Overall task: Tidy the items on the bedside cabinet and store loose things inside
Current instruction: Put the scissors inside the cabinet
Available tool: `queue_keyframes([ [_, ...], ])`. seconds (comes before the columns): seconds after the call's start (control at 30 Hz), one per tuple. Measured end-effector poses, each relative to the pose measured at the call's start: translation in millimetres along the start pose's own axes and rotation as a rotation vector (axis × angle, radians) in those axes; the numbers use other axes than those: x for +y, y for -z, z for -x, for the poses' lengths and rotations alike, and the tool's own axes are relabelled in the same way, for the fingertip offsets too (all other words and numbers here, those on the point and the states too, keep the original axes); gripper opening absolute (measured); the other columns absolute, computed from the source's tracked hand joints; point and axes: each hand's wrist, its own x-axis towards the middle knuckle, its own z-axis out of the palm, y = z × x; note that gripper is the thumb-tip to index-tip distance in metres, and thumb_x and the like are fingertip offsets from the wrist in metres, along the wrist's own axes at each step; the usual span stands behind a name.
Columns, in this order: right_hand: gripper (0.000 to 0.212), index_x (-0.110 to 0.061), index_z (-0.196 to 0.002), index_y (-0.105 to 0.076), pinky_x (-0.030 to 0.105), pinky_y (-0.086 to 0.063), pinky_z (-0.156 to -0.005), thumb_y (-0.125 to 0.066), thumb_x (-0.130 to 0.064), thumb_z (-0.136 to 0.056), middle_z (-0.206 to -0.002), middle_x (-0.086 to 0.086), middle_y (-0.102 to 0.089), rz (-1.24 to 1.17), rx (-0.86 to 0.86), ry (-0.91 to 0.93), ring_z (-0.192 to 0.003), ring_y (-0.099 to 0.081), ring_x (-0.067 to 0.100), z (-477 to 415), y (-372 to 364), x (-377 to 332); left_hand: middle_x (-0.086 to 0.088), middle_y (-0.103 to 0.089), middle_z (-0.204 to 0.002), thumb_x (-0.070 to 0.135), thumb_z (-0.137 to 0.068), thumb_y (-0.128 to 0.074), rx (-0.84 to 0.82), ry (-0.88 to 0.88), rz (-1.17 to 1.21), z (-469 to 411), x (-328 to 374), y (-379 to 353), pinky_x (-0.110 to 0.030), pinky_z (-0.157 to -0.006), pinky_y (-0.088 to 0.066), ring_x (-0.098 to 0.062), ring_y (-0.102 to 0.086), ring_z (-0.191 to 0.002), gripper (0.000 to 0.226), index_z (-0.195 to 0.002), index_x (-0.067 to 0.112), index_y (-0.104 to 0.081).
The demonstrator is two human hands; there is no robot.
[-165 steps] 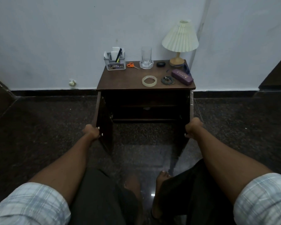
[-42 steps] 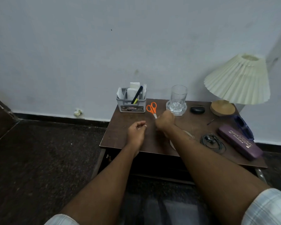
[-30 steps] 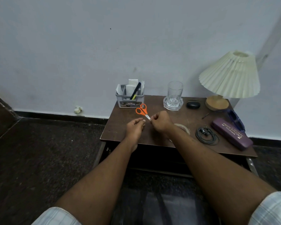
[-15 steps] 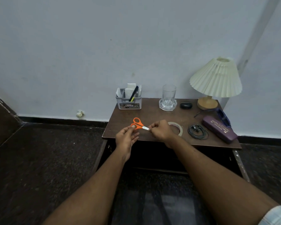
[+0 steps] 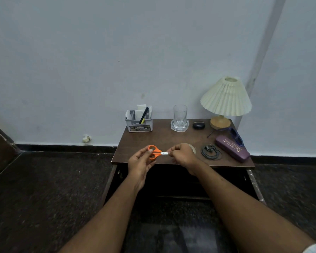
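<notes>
Small orange-handled scissors [image 5: 155, 152] held between both hands above the near edge of the dark brown wooden bedside cabinet [image 5: 164, 139]. Left hand [image 5: 140, 164] pinching the orange loops with thumb and fingers; right hand [image 5: 183, 155] closed on the short white blade tip. Scissors lying roughly level, loops to the left, tip to the right.

Partly hidden behind the right hand, a pale ring of tape [image 5: 192, 148] flat on the cabinet top. Just right of that hand, a coiled black cable [image 5: 211, 152]. Further right, a long purple spectacle case [image 5: 233, 148], with blue-framed glasses [image 5: 236, 135] beside it at the far side.

Beyond the hands, along the wall: a grey plastic organiser box [image 5: 139, 123] with papers and a pen standing in it, beyond the left hand; a clear drinking glass [image 5: 180, 115] on a glass coaster, beyond the right hand; a small black oval case [image 5: 198, 125]; a cream pleated table lamp [image 5: 226, 99] on a wooden base at the far right.

Below the hands, cabinet front open and dark inside; contents not discernible.
</notes>
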Motion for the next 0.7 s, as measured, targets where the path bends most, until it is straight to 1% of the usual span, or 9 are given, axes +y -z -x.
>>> queue_keyframes([
  [0.07, 0.027, -0.018, -0.063, -0.069, 0.03, -0.047, -0.061, -0.061, -0.002, -0.083, -0.053, -0.003, -0.06, -0.009, 0.015, 0.005, -0.055, -0.054, 0.013, 2, 1, 0, -0.006, -0.07, -0.076, 0.009, -0.089, -0.07, 0.009, -0.013, -0.006, 3, -3, 1, -0.031, -0.073, -0.058, -0.016, -0.067, -0.071, 0.02, -0.108, 0.012, -0.069],
  [0.13, 0.026, -0.017, -0.064, -0.069, 0.029, -0.046, -0.059, -0.062, -0.001, -0.084, -0.052, -0.003, -0.059, -0.029, 0.016, 0.01, -0.052, -0.053, 0.011, 4, 2, 2, -0.005, -0.07, -0.074, 0.011, -0.088, -0.071, 0.018, -0.018, -0.018, 6, -8, 3, -0.031, -0.073, -0.057, -0.015, -0.066, -0.07, 0.02, -0.108, 0.015, -0.07],
  [0.2, 0.024, -0.015, -0.068, -0.069, 0.029, -0.045, -0.057, -0.06, 0.0, -0.085, -0.056, 0.001, -0.059, -0.063, -0.002, 0.002, -0.054, -0.051, 0.014, 6, 2, 5, -0.005, -0.07, -0.075, 0.012, -0.088, -0.072, 0.028, -0.019, -0.017, 9, -11, 4, -0.033, -0.076, -0.056, -0.015, -0.066, -0.071, 0.018, -0.105, 0.016, -0.07],
  [0.27, 0.019, -0.009, -0.076, -0.07, 0.027, -0.045, -0.056, -0.058, 0.001, -0.087, -0.062, 0.007, -0.059, -0.097, -0.031, -0.017, -0.056, -0.052, 0.015, 10, 3, 11, -0.007, -0.069, -0.076, 0.012, -0.087, -0.072, 0.033, -0.024, -0.024, 11, -13, 6, -0.034, -0.077, -0.056, -0.017, -0.065, -0.072, 0.02, -0.107, 0.013, -0.07],
  [0.37, 0.016, -0.002, -0.086, -0.072, 0.021, -0.047, -0.054, -0.057, 0.001, -0.088, -0.068, 0.009, -0.063, -0.123, -0.061, -0.049, -0.057, -0.055, 0.013, 15, 1, 20, -0.009, -0.069, -0.08, 0.013, -0.088, -0.072, 0.036, -0.026, -0.047, 14, -17, 8, -0.032, -0.073, -0.056, -0.018, -0.064, -0.073, 0.024, -0.111, 0.007, -0.069],
  [0.47, 0.015, -0.001, -0.086, -0.073, 0.021, -0.049, -0.056, -0.058, -0.001, -0.088, -0.07, 0.008, -0.066, -0.119, -0.073, -0.062, -0.061, -0.057, 0.013, 18, -4, 32, -0.011, -0.069, -0.085, 0.014, -0.088, -0.072, 0.064, -0.014, -0.073, 17, -26, 14, -0.03, -0.068, -0.056, -0.018, -0.064, -0.071, 0.017, -0.104, 0.01, -0.07],
  [0.57, 0.015, -0.003, -0.084, -0.072, 0.023, -0.049, -0.059, -0.058, 0.0, -0.088, -0.071, 0.008, -0.066, -0.134, -0.119, -0.095, -0.062, -0.057, 0.014, 23, -12, 48, -0.01, -0.067, -0.084, 0.016, -0.089, -0.07, 0.079, -0.004, -0.119, 18, -38, 25, -0.029, -0.065, -0.054, -0.017, -0.062, -0.072, 0.008, -0.096, 0.011, -0.07],
  [0.7, 0.013, -0.004, -0.088, -0.073, 0.023, -0.051, -0.061, -0.061, -0.003, -0.092, -0.075, 0.008, -0.067, -0.135, -0.173, -0.109, -0.063, -0.058, 0.013, 27, -25, 68, -0.008, -0.069, -0.085, 0.019, -0.09, -0.07, 0.122, -0.008, -0.182, 16, -54, 41, -0.029, -0.06, -0.053, -0.015, -0.059, -0.073, 0.013, -0.099, 0.01, -0.072],
])
